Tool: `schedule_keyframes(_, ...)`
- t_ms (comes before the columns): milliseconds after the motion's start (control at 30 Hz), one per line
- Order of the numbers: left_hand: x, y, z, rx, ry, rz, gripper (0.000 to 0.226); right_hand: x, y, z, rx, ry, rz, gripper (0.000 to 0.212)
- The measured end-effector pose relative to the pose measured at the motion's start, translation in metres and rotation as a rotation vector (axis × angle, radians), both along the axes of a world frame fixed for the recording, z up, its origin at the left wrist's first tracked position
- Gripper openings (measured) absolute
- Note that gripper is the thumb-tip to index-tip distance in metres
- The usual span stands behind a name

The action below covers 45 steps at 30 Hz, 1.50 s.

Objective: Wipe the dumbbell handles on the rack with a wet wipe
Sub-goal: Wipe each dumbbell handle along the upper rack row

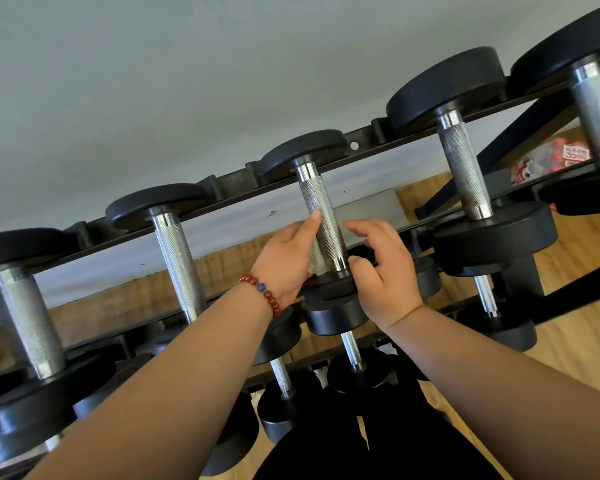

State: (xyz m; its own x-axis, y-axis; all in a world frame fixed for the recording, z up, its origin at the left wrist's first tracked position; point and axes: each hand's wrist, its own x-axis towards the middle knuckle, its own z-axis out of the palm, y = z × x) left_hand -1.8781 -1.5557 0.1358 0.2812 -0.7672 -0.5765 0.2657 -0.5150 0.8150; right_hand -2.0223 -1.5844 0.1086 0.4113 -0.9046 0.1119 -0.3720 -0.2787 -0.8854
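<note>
Nearest to the camera, two bare forearms reach up to the top row. The left hand [284,258], with a bracelet of red beads [264,294] on its wrist, presses a small, whitish, crumpled wet wipe [315,261] against the near end of the middle knurled steel handle [321,216]. Its thumb lies straight along the handle. The other fingers are hidden behind the handle, so I cannot tell how far they curl around it. The right hand [383,271] is just beside the same handle. Its fingers are loose and a little spread, and they hold nothing. The thumb is close to the black round dumbbell head [329,292] below.

I judge that the wiping of this handle is in progress and the wipe has covered only the lower part. The far end toward the long black metal rack [229,181] is not yet covered.

Four other steel handles lie on this row, two on the left [179,258] and two on the right [461,168]. No wet trace shows on them, so I cannot say whether they are done. Smaller dumbbells [352,351] on the lower row also seem to be left. Behind everything is a plain grey wall [187,81].
</note>
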Motion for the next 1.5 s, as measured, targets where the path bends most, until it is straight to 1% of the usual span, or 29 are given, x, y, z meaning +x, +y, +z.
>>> schedule_keyframes(33,0.0,-0.005,0.003,0.006,0.044,0.015,0.068,0.0,-0.001,0.0,0.001,0.004,0.002,0.051)
schedule_keyframes(100,0.0,-0.017,0.008,-0.031,0.12,0.055,0.048,0.0,-0.001,0.0,0.002,0.003,0.007,0.051)
schedule_keyframes(133,0.001,-0.022,0.009,-0.036,0.128,0.073,0.042,0.0,-0.001,0.0,0.002,0.001,0.009,0.051)
schedule_keyframes(167,0.0,-0.024,0.009,-0.038,0.114,0.094,0.04,-0.001,-0.001,0.0,0.001,0.001,0.009,0.051)
schedule_keyframes(267,-0.004,-0.011,0.004,-0.024,0.057,0.099,0.047,-0.001,-0.001,0.0,0.008,-0.004,0.0,0.051)
schedule_keyframes(400,-0.003,0.001,-0.001,-0.011,0.076,0.141,0.032,0.0,0.0,0.001,0.02,-0.002,-0.013,0.052)
schedule_keyframes(500,-0.005,-0.012,0.008,-0.026,0.074,0.135,0.033,0.0,0.0,0.002,0.018,0.007,-0.001,0.052)
schedule_keyframes(567,-0.01,-0.018,0.013,-0.029,0.083,0.143,0.029,-0.001,0.0,0.003,0.03,0.001,-0.007,0.052)
schedule_keyframes(700,-0.011,0.002,0.009,-0.036,-0.027,0.124,0.026,0.0,0.001,0.004,0.038,-0.013,-0.016,0.046)
schedule_keyframes(867,-0.011,0.018,0.007,-0.062,-0.04,0.169,0.013,0.0,0.002,0.003,0.049,0.007,-0.03,0.047)
schedule_keyframes(1000,-0.011,-0.005,0.016,-0.054,-0.007,0.162,0.017,0.0,0.002,0.005,0.042,0.019,-0.014,0.047)
schedule_keyframes(1100,-0.014,-0.014,0.016,-0.038,-0.073,0.145,0.024,0.0,0.002,0.005,0.059,0.036,-0.014,0.048)
schedule_keyframes(1167,-0.015,-0.006,0.012,-0.027,-0.097,0.189,0.016,0.0,0.003,0.006,0.06,0.04,-0.016,0.048)
schedule_keyframes(1300,-0.01,0.017,0.006,-0.009,-0.105,0.252,0.008,0.0,0.004,0.008,0.077,0.038,-0.022,0.049)
schedule_keyframes(1367,-0.007,0.024,0.009,-0.028,-0.172,0.214,0.011,-0.001,0.005,0.01,0.088,0.044,-0.025,0.049)
schedule_keyframes(1400,-0.006,0.027,0.012,-0.048,-0.248,0.163,0.015,-0.001,0.005,0.011,0.09,0.05,-0.024,0.049)
schedule_keyframes(1500,-0.001,0.038,0.02,-0.121,-0.568,-0.039,0.033,-0.001,0.009,0.016,0.111,0.085,-0.022,0.05)
